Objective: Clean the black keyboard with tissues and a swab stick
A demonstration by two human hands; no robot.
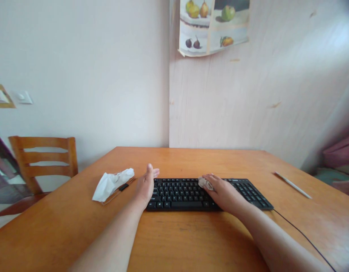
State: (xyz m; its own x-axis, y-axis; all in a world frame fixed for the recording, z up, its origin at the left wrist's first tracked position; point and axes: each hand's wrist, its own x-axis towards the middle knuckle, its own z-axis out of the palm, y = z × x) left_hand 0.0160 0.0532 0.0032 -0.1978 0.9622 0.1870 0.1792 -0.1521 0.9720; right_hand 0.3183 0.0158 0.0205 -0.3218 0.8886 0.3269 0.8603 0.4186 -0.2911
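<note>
A black keyboard (181,192) lies flat on the wooden table in front of me. At its left end stands my left hand (146,185), palm edge against the keyboard's side, thumb up and fingers stretched out, with nothing in it. My right hand (223,192) rests on the keyboard's right-middle keys. Under its fingers is a crumpled whitish tissue (205,183), pressed onto the keys. The keys beneath that hand are hidden. Left of my left hand lie a white crumpled tissue packet (112,184) and a thin cord with a small black piece (123,187).
The wooden table (185,238) reaches to the wall. A white pen-like stick (293,185) lies at the right. The keyboard's black cable (301,232) runs off toward the lower right. A wooden chair (46,156) stands at the left. A fruit poster (214,28) hangs above.
</note>
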